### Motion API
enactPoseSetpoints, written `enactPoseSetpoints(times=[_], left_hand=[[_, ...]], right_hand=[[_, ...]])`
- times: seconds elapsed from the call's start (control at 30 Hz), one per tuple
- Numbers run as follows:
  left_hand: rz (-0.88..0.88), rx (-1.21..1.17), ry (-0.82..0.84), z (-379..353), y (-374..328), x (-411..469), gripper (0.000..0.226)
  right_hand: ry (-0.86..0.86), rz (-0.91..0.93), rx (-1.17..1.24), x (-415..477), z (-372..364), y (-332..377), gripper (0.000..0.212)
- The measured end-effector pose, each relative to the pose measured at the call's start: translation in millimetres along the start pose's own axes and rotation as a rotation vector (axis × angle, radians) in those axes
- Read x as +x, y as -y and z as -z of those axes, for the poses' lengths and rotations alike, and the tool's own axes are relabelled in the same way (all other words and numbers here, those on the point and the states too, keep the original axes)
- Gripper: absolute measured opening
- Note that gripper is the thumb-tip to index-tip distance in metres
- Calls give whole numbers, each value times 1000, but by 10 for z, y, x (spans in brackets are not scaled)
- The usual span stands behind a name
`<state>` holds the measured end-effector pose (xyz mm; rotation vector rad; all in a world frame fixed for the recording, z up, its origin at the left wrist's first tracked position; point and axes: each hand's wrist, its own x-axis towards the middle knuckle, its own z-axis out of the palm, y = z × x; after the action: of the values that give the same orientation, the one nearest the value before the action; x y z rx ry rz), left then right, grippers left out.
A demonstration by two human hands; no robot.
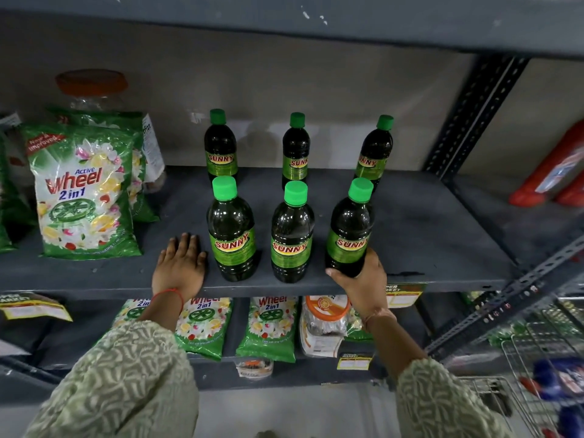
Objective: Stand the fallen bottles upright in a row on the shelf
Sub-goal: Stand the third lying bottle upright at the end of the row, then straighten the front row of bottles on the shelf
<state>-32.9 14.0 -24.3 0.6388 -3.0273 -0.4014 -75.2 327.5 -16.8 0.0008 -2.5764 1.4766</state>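
Several dark green "Sunny" bottles with green caps stand upright on the grey shelf (426, 235) in two rows. The front row holds a left bottle (232, 229), a middle bottle (292, 235) and a right bottle (350, 229). Behind them stand a back-left bottle (220, 147), a back-middle bottle (295, 151) and a back-right bottle (376, 153). My right hand (363, 279) is wrapped around the base of the front right bottle at the shelf's edge. My left hand (180, 267) lies flat on the shelf, palm down, just left of the front left bottle.
Green "Wheel" detergent bags (83, 191) stand at the shelf's left, with an orange-lidded jar (91, 86) behind. A dark slotted upright (474, 115) bounds the right side. More detergent bags (268, 327) fill the shelf below. A wire cart (537, 374) sits at lower right.
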Motion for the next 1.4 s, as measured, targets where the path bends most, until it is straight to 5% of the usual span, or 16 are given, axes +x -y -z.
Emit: enactPoseSetpoints(times=[0.13,0.27,0.4,0.5,0.6,0.77,1.4], left_hand=[[53,-227,-116,6,5,-52,45],[197,-624,-559,-55,-232,-743,47],[-31,-748,-272,-212,-930,-1337,69],[-30,-836,-164,-229,-1314,-1215,90],[17,-838,-163,-249,-1536,-966,93],[151,-756,-220,-198,-1696,-845,66],[41,-720,-224,-372,-1953,-868,70]], right_hand=[[-7,-1,-32,-108,49,-6,69],[18,-7,-40,-121,58,-6,78],[41,6,-33,-125,58,18,88],[32,23,-68,-106,67,57,86],[31,62,-119,-97,96,85,82],[34,69,-167,-35,254,9,79],[-31,-17,-93,168,856,-461,79]])
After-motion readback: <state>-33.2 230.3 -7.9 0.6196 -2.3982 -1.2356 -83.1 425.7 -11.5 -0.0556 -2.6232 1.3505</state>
